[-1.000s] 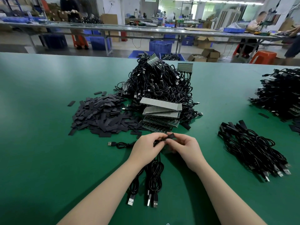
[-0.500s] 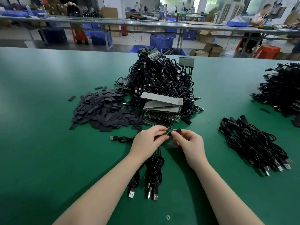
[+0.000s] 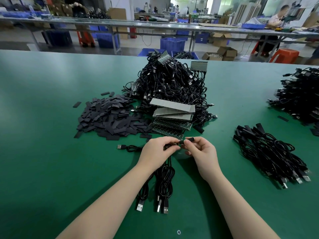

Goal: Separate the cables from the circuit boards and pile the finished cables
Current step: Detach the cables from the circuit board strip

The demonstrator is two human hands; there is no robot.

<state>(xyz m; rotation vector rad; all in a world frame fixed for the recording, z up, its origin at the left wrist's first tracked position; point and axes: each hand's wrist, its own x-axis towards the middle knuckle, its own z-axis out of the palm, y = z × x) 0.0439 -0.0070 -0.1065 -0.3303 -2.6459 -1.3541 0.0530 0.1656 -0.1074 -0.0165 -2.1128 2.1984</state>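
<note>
Head view, green table (image 3: 43,152). Left hand (image 3: 156,152) curled round a small board strip (image 3: 170,146), fingertips pinched on its end; several black cables (image 3: 164,180) trailing from under that hand toward the near edge, USB plugs (image 3: 160,207) flat on the table. Right hand (image 3: 202,152) pinched thumb to forefinger on a short black sleeve piece (image 3: 189,140), just beside the left fingertips. Stack of circuit boards (image 3: 172,118) directly beyond both hands, leaning against a tall tangled heap of cables still on boards (image 3: 169,83). Loose spread of flat black sleeves (image 3: 108,118) left of the stack. Pile of finished cables (image 3: 271,154) well apart to the right, plugs pointing near-right. Second dark cable heap (image 3: 300,97) at far right edge. One stray cable (image 3: 128,147) beside the left hand.
</note>
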